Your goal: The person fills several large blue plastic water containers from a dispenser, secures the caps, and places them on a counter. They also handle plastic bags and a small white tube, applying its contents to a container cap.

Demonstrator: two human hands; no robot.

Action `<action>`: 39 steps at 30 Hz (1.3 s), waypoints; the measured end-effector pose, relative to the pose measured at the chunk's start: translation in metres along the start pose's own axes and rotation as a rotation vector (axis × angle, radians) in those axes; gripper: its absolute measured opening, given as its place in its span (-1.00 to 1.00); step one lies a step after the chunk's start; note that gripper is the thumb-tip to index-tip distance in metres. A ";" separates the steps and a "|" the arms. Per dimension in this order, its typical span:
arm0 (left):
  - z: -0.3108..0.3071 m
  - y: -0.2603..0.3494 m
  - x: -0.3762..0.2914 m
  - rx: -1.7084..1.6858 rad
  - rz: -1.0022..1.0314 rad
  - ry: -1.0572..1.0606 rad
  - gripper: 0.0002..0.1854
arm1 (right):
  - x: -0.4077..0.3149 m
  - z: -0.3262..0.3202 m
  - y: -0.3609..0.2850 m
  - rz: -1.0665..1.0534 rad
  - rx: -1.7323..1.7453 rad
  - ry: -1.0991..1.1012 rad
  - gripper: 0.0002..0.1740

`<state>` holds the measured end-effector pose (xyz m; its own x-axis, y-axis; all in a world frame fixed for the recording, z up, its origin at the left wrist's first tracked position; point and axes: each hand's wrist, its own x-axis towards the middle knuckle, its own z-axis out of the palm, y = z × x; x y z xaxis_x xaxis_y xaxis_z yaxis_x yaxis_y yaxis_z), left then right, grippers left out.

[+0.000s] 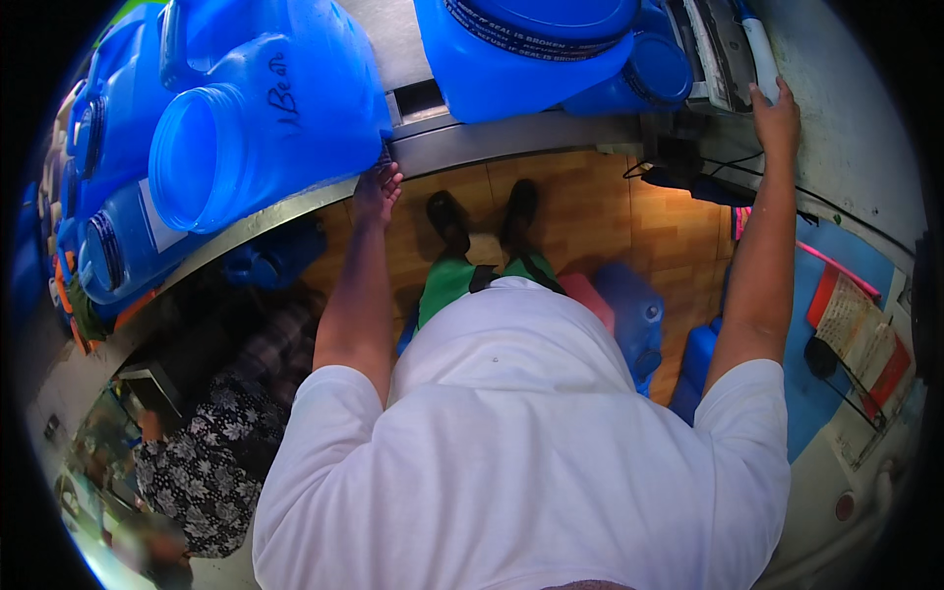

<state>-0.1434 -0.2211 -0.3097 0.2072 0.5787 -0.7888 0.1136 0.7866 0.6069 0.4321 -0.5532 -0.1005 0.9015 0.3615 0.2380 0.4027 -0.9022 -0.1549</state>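
My right hand (777,124) has its thumb and fingers around the near end of a white tubular object (761,55) with a blue top, by the wall at the upper right. At the counter's front edge, my left hand (378,193) is raised with its fingers partly curled. It is close to the bottom corner of a blue plastic jug (317,125). A small dark patterned piece (384,156) shows at its fingertips; whether they grip it is unclear. The jug lies on its side, uncapped, its wide threaded mouth (193,158) facing left, with handwriting on its side.
Another blue container (509,81) with a screw lid stands on the metal counter (516,140). More blue jugs (122,140) crowd the left. Containers (630,317) stand on the wood-patterned floor (590,199) beside me. A person in a floral top (210,457) is at lower left. Cables (826,203) run along the right wall.
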 end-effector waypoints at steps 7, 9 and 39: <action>0.015 -0.003 -0.017 -0.349 -0.031 -0.107 -0.50 | 0.023 0.000 0.013 -0.024 -0.105 -0.081 -0.27; 0.018 -0.004 -0.020 -0.433 -0.045 -0.133 -0.48 | 0.032 0.002 0.016 -0.005 -0.122 -0.069 -0.28; 0.026 0.010 0.018 -0.680 -0.086 -0.072 -0.63 | -0.252 -0.064 -0.025 0.477 1.346 -1.248 -0.13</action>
<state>-0.1133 -0.2084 -0.3157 0.2911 0.5109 -0.8089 -0.4973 0.8031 0.3283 0.1843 -0.6365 -0.0950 0.2949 0.6683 -0.6830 -0.5973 -0.4289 -0.6777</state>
